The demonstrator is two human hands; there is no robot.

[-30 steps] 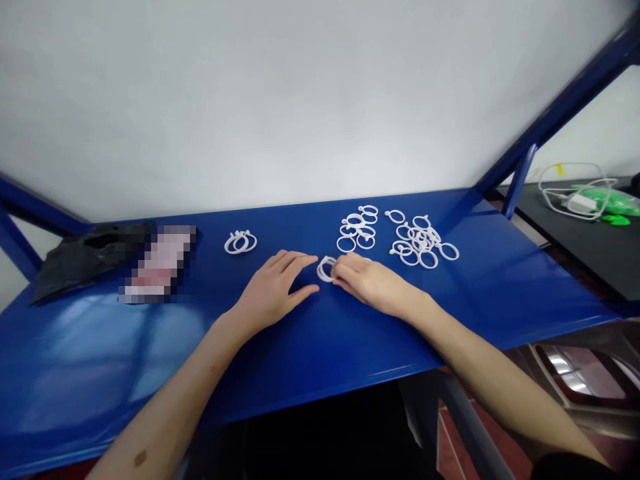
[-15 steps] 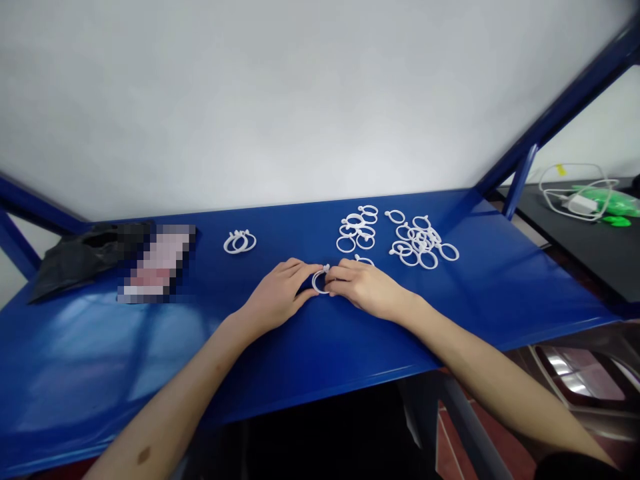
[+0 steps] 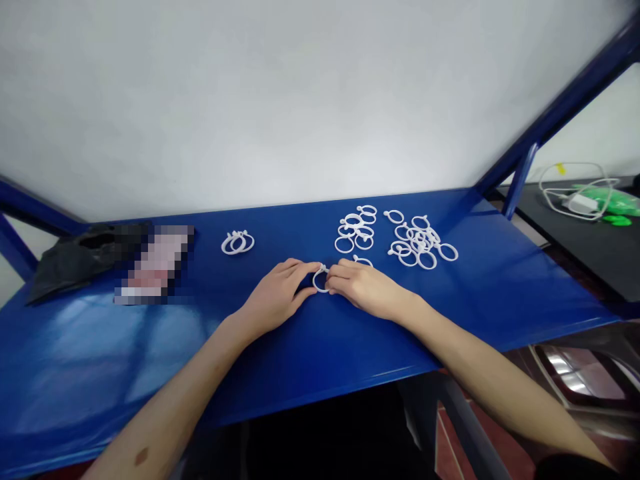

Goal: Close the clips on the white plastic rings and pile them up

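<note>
A white plastic ring (image 3: 319, 281) is pinched between my left hand (image 3: 278, 293) and my right hand (image 3: 365, 287), just above the blue shelf (image 3: 310, 347) near its middle. Fingertips of both hands close on the ring from either side. Behind my right hand lie two loose heaps of white rings, one (image 3: 356, 229) straight behind and a larger one (image 3: 419, 242) to its right. A single ring (image 3: 362, 260) peeks out at my right knuckles. A small bundle of rings (image 3: 238, 242) lies apart at the back left.
A black bag (image 3: 70, 260) and a blurred pinkish packet (image 3: 155, 265) lie at the shelf's left end. Blue frame posts (image 3: 520, 179) rise at the right. Beyond them a dark table holds a white cable (image 3: 575, 193) and green items (image 3: 611, 202).
My left hand has curled in from lying flat and joined my right hand on the ring, which has come slightly toward me. The heaps have not moved.
</note>
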